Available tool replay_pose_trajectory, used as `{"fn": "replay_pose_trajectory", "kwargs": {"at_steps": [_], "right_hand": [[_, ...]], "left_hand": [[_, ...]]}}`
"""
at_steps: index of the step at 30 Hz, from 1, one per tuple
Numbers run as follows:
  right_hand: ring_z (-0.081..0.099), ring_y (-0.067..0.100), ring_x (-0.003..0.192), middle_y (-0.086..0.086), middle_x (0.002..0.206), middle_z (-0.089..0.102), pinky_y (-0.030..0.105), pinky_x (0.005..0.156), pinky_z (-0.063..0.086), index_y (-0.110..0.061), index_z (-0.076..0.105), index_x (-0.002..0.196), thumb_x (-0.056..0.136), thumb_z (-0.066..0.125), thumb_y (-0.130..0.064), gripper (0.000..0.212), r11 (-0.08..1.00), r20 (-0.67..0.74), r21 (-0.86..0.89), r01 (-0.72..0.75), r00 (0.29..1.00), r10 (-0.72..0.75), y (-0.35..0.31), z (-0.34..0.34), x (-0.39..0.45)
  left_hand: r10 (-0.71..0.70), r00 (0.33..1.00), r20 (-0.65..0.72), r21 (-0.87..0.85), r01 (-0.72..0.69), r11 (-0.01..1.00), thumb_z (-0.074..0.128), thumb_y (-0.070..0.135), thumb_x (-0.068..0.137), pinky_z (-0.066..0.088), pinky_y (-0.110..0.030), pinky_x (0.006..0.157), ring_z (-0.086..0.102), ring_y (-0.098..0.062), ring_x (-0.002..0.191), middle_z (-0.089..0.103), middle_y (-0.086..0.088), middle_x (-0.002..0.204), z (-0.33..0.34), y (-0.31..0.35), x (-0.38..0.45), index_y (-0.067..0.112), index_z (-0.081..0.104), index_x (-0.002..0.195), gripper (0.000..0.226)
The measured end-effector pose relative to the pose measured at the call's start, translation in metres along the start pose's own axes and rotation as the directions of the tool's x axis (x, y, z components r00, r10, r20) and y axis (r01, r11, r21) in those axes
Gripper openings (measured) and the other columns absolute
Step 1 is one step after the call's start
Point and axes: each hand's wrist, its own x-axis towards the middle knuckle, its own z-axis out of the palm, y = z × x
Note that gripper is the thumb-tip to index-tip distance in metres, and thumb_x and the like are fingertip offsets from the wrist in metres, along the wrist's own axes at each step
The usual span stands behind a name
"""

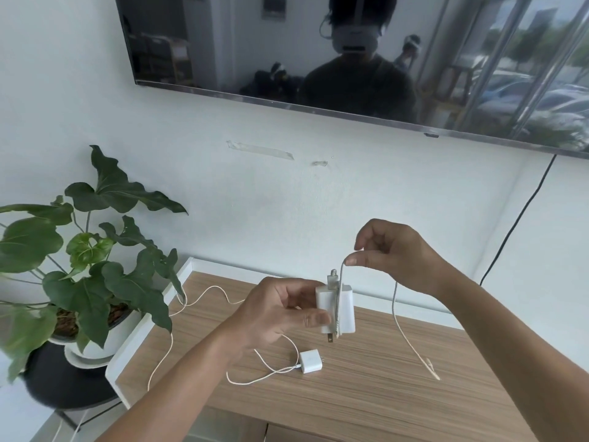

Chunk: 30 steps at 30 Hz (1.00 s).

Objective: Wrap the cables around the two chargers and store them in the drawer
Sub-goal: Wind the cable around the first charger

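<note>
My left hand (274, 317) grips a large white charger (345, 309) held upright above the wooden cabinet top (366, 397). Its cable (396, 301) runs over the charger's front face. My right hand (395, 253) pinches that cable just above the charger, and the loose end hangs down to the right with its plug near the wood. A second, smaller white charger (310, 362) lies on the cabinet top below my hands. Its thin white cable (204, 295) trails left in loose loops. The drawer fronts (287, 433) show at the bottom edge, shut.
A potted green plant (92, 250) stands on a black stand at the left, leaves reaching over the cabinet's edge. A wall-mounted screen (318, 52) hangs above, with a black cord (522, 215) running down the wall at right.
</note>
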Motion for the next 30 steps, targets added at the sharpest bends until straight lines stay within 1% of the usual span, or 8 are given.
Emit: {"fn": "replay_pose_trajectory", "kwargs": {"at_steps": [4, 7, 12, 14, 21, 24, 26, 30], "right_hand": [[0.037, 0.013, 0.053, 0.005, 0.059, 0.050, 0.019, 0.051, 0.030, -0.005, 0.062, 0.073, 0.068, 0.084, -0.030, 0.033, 0.987, 0.032, 0.141, -0.080, 0.997, 0.076, 0.008, 0.008, -0.005], [0.031, 0.016, 0.054, -0.002, 0.055, 0.050, 0.025, 0.051, 0.024, -0.014, 0.069, 0.068, 0.071, 0.079, -0.040, 0.028, 0.968, 0.010, 0.210, -0.139, 0.990, 0.140, 0.017, 0.013, -0.008], [0.034, 0.015, 0.052, 0.008, 0.060, 0.052, 0.021, 0.049, 0.030, -0.033, 0.076, 0.061, 0.085, 0.063, -0.045, 0.030, 0.967, 0.049, 0.205, -0.153, 0.988, 0.146, 0.027, 0.030, -0.021], [0.035, 0.011, 0.049, 0.010, 0.061, 0.053, 0.020, 0.050, 0.032, -0.038, 0.075, 0.059, 0.088, 0.057, -0.048, 0.035, 0.976, 0.080, 0.150, -0.160, 0.986, 0.150, 0.029, 0.038, -0.028], [0.037, 0.006, 0.049, -0.006, 0.050, 0.042, 0.019, 0.055, 0.037, -0.032, 0.082, 0.096, 0.093, 0.056, -0.058, 0.037, 0.988, 0.155, -0.093, -0.120, 0.979, 0.134, 0.036, 0.066, -0.056], [0.028, 0.011, 0.051, -0.004, 0.053, 0.030, 0.022, 0.051, 0.028, -0.009, 0.077, 0.096, 0.096, 0.054, -0.058, 0.053, 0.979, 0.165, -0.203, -0.005, 0.985, 0.039, 0.026, 0.067, -0.060], [0.029, 0.015, 0.052, -0.001, 0.055, 0.035, 0.024, 0.050, 0.029, -0.004, 0.071, 0.092, 0.099, 0.050, -0.057, 0.058, 0.946, 0.179, -0.314, 0.086, 0.983, -0.030, 0.019, 0.065, -0.062], [0.047, 0.022, 0.059, 0.003, 0.069, 0.065, 0.036, 0.060, 0.047, -0.018, 0.062, 0.089, 0.103, 0.044, -0.052, 0.041, 0.851, 0.188, -0.492, 0.181, 0.977, -0.099, 0.006, 0.056, -0.066]], "left_hand": [[0.011, 0.996, 0.094, -0.218, 0.009, 0.976, 0.085, 0.025, 0.075, 0.058, -0.034, 0.083, 0.074, -0.022, 0.085, 0.078, -0.009, 0.096, 0.002, 0.007, -0.002, 0.011, 0.077, 0.111, 0.040], [0.061, 0.993, 0.096, -0.301, -0.029, 0.953, 0.084, 0.026, 0.077, 0.057, -0.029, 0.078, 0.073, -0.020, 0.082, 0.077, -0.006, 0.090, 0.003, 0.012, 0.000, 0.011, 0.077, 0.105, 0.032], [0.056, 0.998, 0.033, -0.397, -0.038, 0.917, 0.091, 0.033, 0.070, 0.058, -0.036, 0.085, 0.074, -0.025, 0.095, 0.077, -0.009, 0.102, 0.000, 0.008, 0.008, 0.010, 0.076, 0.114, 0.052], [0.058, 0.998, -0.009, -0.453, -0.056, 0.890, 0.092, 0.032, 0.069, 0.058, -0.036, 0.087, 0.074, -0.025, 0.094, 0.078, -0.009, 0.100, -0.001, 0.007, 0.010, 0.010, 0.074, 0.116, 0.056], [0.043, 0.975, -0.217, -0.519, -0.153, 0.841, 0.090, 0.021, 0.068, 0.059, -0.027, 0.085, 0.074, -0.018, 0.094, 0.073, -0.009, 0.097, -0.007, 0.009, 0.017, 0.009, 0.077, 0.103, 0.039], [-0.034, 0.949, -0.315, -0.510, -0.138, 0.849, 0.084, 0.012, 0.071, 0.060, -0.028, 0.085, 0.073, -0.021, 0.099, 0.073, -0.012, 0.107, -0.009, 0.004, 0.022, 0.012, 0.079, 0.103, 0.033], [-0.060, 0.937, -0.345, -0.504, -0.131, 0.854, 0.081, 0.012, 0.070, 0.060, -0.029, 0.084, 0.073, -0.023, 0.099, 0.074, -0.011, 0.106, -0.010, 0.000, 0.024, 0.014, 0.080, 0.102, 0.032], [-0.057, 0.933, -0.356, -0.468, -0.125, 0.875, 0.080, 0.013, 0.071, 0.060, -0.028, 0.082, 0.072, -0.023, 0.097, 0.074, -0.012, 0.105, -0.014, -0.005, 0.027, 0.011, 0.079, 0.105, 0.034]]}}
